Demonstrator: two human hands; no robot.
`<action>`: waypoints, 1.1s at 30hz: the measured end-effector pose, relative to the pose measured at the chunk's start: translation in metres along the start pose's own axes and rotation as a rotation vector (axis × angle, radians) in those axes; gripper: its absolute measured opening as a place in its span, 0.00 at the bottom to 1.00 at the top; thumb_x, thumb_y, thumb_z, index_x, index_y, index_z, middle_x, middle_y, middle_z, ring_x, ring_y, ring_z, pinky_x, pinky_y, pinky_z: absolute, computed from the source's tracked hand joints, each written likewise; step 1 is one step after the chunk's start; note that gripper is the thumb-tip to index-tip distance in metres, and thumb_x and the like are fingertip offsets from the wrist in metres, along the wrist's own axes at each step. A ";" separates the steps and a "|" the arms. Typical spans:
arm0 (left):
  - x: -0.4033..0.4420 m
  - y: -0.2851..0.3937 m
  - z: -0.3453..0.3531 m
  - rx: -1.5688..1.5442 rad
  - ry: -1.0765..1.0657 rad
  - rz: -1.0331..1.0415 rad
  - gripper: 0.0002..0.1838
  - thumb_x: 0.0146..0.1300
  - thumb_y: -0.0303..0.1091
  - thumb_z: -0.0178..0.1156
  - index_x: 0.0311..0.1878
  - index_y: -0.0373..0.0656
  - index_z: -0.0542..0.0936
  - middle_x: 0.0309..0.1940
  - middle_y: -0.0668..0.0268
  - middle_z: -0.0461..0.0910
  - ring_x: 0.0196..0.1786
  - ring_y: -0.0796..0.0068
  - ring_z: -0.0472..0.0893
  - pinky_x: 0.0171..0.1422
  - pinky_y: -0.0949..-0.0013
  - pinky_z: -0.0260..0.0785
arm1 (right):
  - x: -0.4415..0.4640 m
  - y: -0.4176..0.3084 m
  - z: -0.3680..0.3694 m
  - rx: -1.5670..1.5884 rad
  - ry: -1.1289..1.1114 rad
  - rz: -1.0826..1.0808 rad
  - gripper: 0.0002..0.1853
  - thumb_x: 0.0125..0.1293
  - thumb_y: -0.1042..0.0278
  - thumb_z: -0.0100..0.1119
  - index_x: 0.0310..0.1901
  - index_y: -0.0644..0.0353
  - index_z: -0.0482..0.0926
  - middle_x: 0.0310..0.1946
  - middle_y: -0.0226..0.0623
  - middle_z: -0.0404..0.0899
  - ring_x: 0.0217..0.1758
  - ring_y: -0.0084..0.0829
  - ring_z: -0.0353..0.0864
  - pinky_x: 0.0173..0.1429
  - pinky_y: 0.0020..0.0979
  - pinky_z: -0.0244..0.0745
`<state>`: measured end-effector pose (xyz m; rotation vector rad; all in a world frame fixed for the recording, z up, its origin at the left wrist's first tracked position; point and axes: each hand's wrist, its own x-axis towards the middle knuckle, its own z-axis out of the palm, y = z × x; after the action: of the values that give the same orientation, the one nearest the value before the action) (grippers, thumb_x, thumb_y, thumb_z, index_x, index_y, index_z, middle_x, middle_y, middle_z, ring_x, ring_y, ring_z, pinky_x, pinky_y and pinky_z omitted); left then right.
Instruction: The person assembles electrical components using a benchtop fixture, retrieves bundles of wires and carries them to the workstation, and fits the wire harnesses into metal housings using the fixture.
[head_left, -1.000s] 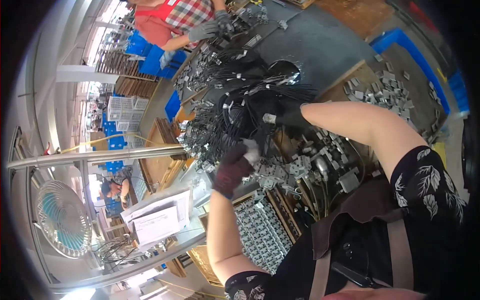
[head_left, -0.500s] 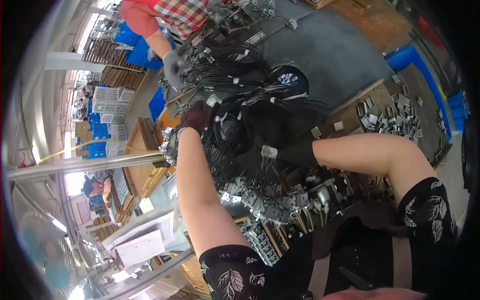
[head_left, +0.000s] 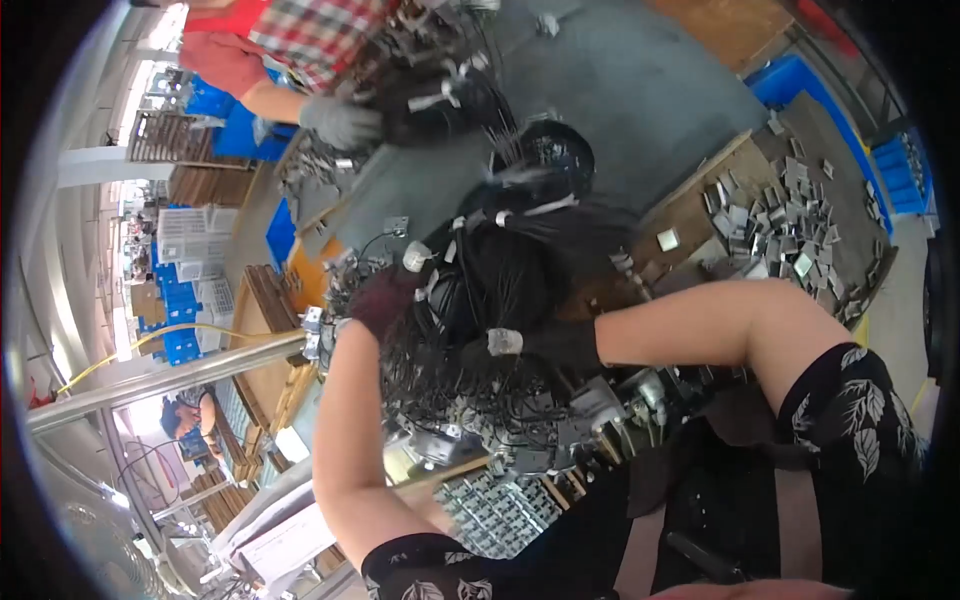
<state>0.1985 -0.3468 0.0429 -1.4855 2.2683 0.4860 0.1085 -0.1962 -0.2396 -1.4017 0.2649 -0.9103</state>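
A large heap of black cables [head_left: 510, 270], tied in bundles with white bands, lies between my hands. My left hand [head_left: 383, 300], in a dark maroon glove, is closed on the heap's left side, next to a white-wrapped cable end [head_left: 415, 256]. From the right reaches my right hand [head_left: 560, 347] in a black glove. It is closed around a cable bundle just beside its pale band [head_left: 505, 342]; the fingers blend into the black cables. Below both hands, metal brackets [head_left: 450, 440] with cables attached lie piled up.
Across the table [head_left: 650, 110], a co-worker's grey-gloved hand [head_left: 345, 122] is at another cable bundle [head_left: 430, 115], blurred. Loose metal plates [head_left: 775, 225] fill a wooden tray at right. A metal rail [head_left: 170, 370] runs along the left. Rows of small metal parts [head_left: 500, 510] sit near my body.
My hands and the cables appear shifted left and slightly down in the view, partly as the camera moves. The co-worker's bundle has come apart from the heap, and grey table shows between them.
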 end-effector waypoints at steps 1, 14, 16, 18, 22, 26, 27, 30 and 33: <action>0.002 -0.033 0.018 -0.136 -0.120 -0.032 0.28 0.67 0.55 0.45 0.57 0.42 0.75 0.55 0.45 0.75 0.56 0.45 0.76 0.59 0.53 0.69 | -0.007 0.018 0.009 -0.013 0.000 -0.097 0.51 0.55 0.26 0.55 0.71 0.55 0.56 0.70 0.38 0.57 0.71 0.29 0.57 0.70 0.34 0.57; 0.069 -0.064 0.038 -0.596 -0.463 0.174 0.15 0.59 0.51 0.62 0.38 0.50 0.81 0.30 0.77 0.74 0.32 0.86 0.69 0.35 0.74 0.60 | 0.013 -0.125 0.009 0.843 0.352 0.744 0.28 0.65 0.46 0.57 0.57 0.61 0.73 0.51 0.35 0.78 0.51 0.24 0.77 0.59 0.28 0.71; 0.080 -0.076 0.049 -0.655 -0.421 0.099 0.15 0.59 0.50 0.62 0.39 0.49 0.81 0.29 0.77 0.74 0.31 0.87 0.69 0.34 0.76 0.60 | 0.023 -0.158 0.004 1.081 0.434 0.710 0.18 0.69 0.56 0.55 0.51 0.60 0.77 0.45 0.30 0.81 0.47 0.22 0.78 0.58 0.27 0.70; 0.079 -0.057 0.054 -1.058 -0.457 -0.088 0.15 0.58 0.48 0.65 0.40 0.48 0.82 0.24 0.79 0.75 0.25 0.90 0.70 0.26 0.81 0.58 | 0.025 -0.184 0.002 0.972 0.356 0.462 0.35 0.59 0.38 0.62 0.58 0.61 0.74 0.54 0.41 0.78 0.54 0.30 0.78 0.59 0.32 0.73; 0.023 0.032 0.002 -0.973 -0.325 -0.318 0.21 0.55 0.46 0.67 0.49 0.47 0.80 0.21 0.75 0.75 0.14 0.84 0.67 0.18 0.78 0.57 | 0.010 -0.216 0.000 1.002 0.285 0.382 0.35 0.59 0.40 0.62 0.58 0.61 0.74 0.55 0.41 0.77 0.55 0.34 0.78 0.61 0.35 0.72; -0.012 0.048 -0.021 -0.562 -0.242 -0.266 0.23 0.50 0.51 0.72 0.37 0.40 0.82 0.22 0.67 0.78 0.23 0.77 0.74 0.28 0.75 0.66 | -0.003 -0.250 0.001 0.888 0.202 0.424 0.34 0.62 0.47 0.62 0.63 0.63 0.68 0.61 0.41 0.72 0.62 0.34 0.71 0.68 0.34 0.64; -0.022 0.051 -0.033 -0.549 -0.265 -0.377 0.24 0.52 0.49 0.71 0.40 0.36 0.81 0.27 0.65 0.80 0.28 0.75 0.75 0.34 0.73 0.68 | -0.001 -0.242 0.013 0.852 0.193 0.396 0.35 0.61 0.48 0.64 0.63 0.64 0.67 0.61 0.40 0.71 0.63 0.33 0.69 0.69 0.33 0.62; -0.057 0.068 -0.060 -0.821 -0.206 -0.189 0.25 0.52 0.45 0.71 0.45 0.35 0.80 0.32 0.63 0.81 0.32 0.75 0.76 0.37 0.71 0.69 | -0.001 -0.231 0.039 0.728 0.175 0.315 0.39 0.58 0.52 0.68 0.65 0.66 0.65 0.63 0.39 0.69 0.67 0.32 0.64 0.72 0.31 0.57; -0.094 0.138 -0.113 -0.489 -0.159 -0.228 0.19 0.53 0.41 0.70 0.44 0.38 0.82 0.33 0.61 0.83 0.35 0.72 0.79 0.41 0.66 0.71 | -0.012 -0.251 0.038 0.692 0.186 0.259 0.39 0.58 0.52 0.69 0.65 0.66 0.65 0.63 0.39 0.69 0.67 0.32 0.65 0.71 0.31 0.57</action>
<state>0.0912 -0.2750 0.1975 -1.8263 1.9071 1.1016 0.0277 -0.1368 -0.0061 -0.6293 0.2332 -0.8092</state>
